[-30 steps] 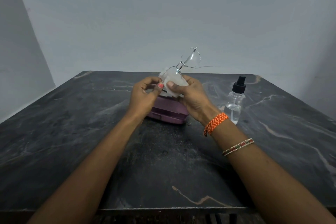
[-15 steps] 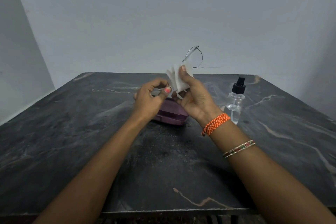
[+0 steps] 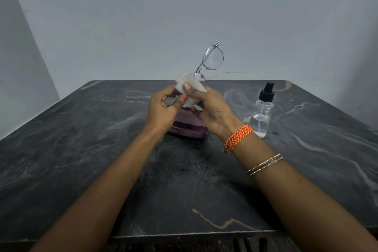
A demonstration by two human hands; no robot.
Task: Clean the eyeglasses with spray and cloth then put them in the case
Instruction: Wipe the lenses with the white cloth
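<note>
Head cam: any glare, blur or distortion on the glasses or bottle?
Head view: soft even light, no hard glare; glasses thin but sharp against the wall, one lens hidden by the cloth; bottle clear; wide-angle bends the table edges.

1 head view — looking forward and down, close over the table [image 3: 81,170].

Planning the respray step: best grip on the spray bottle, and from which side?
Grip the spray bottle round its clear round body, below the black pump head, leaving the top free to press. Come from the near right with the right hand, probably: it stands upright on the table, apart from the purple case, open space around it.
</note>
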